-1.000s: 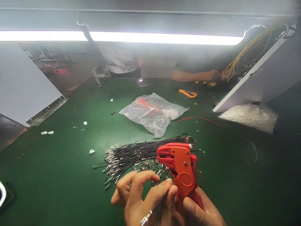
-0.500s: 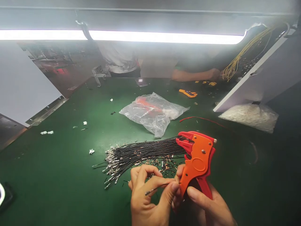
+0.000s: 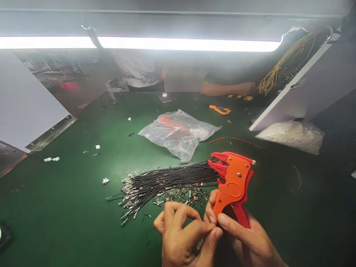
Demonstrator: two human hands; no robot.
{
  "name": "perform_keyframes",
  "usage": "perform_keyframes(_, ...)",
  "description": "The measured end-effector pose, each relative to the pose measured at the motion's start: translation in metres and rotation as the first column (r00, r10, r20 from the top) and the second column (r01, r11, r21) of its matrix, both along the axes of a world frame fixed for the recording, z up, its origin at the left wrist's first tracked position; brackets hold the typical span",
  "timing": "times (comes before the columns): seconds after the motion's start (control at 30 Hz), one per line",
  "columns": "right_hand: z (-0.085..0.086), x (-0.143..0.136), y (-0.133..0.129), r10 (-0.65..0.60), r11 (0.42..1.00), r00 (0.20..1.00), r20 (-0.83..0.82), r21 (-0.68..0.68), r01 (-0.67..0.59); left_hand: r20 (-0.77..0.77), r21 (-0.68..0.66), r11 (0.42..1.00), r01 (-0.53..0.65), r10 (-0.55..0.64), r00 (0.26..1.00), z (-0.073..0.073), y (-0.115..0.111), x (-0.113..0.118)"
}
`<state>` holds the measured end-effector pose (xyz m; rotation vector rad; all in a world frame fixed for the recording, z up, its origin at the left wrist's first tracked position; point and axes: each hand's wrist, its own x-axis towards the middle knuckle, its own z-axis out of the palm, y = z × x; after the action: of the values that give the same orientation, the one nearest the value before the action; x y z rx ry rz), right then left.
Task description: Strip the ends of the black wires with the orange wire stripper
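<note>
My right hand (image 3: 247, 235) grips an orange and red wire stripper (image 3: 235, 180), held upright with its red jaws pointing left. Beside its lower end, my left hand (image 3: 187, 235) pinches thumb and forefinger together on a short black wire. Most of that wire is hidden by the fingers; a silvery terminal (image 3: 199, 244) shows below them. Behind both hands lies a bundle of black wires (image 3: 172, 176) with crimped metal terminals at the left end. Its right end passes behind the stripper's jaws. Short wire scraps and copper bits (image 3: 183, 194) lie along the bundle's near side.
A clear plastic bag (image 3: 180, 133) with something red inside lies beyond the bundle. A yellow tool (image 3: 220, 109) and a red wire (image 3: 236, 139) are farther right, near a full bag (image 3: 290, 136) by the white panel. A co-worker's forearm (image 3: 228, 89) rests at the far edge.
My left hand has moved slightly right and down, its fingertips now below the stripper's handle end. The wire, visible across the fingers before, is mostly hidden now. The stripper stays in my right hand.
</note>
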<state>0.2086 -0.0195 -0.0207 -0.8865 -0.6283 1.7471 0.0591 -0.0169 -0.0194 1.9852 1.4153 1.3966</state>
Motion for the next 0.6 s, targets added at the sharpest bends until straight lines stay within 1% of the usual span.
perform_keyframes(0.07, -0.0007, -0.001, -0.0025, -0.001, 1.0, 1.0, 0.02, -0.026, 0.001, 0.013, -0.026, 1.0, -0.007, 0.007, 1.0, -0.0003, 0.0011, -0.0015)
perform_keyframes(0.17, -0.002, -0.0044, -0.0056, -0.021, 1.0, 0.999, 0.04, -0.019, 0.022, 0.049, -0.071, 0.997, -0.002, 0.005, 0.999, -0.0015, 0.0037, -0.0045)
perform_keyframes(0.3, -0.0014, -0.0064, -0.0059, -0.018, 0.999, 0.998, 0.054, -0.027, 0.019, 0.101, -0.081, 0.997, 0.016, -0.008, 0.995, -0.0033, 0.0053, -0.0047)
perform_keyframes(0.47, 0.0016, -0.0042, -0.0036, -0.069, 0.997, 0.987, 0.144, 0.042, 0.063, 0.158, -0.087, 0.996, 0.025, -0.011, 0.987, -0.0019, 0.0047, -0.0005)
perform_keyframes(0.53, 0.0011, -0.0036, -0.0028, -0.058, 0.997, 0.991, 0.123, 0.055, 0.051, 0.223, -0.089, 0.995, 0.042, -0.022, 0.975, 0.0002, 0.0049, -0.0014)
perform_keyframes(0.6, -0.0007, -0.0032, -0.0018, -0.006, 0.997, 0.998, 0.07, 0.082, 0.0, 0.293, -0.073, 0.997, 0.022, 0.0, 0.956, 0.0035, 0.0069, -0.0063)
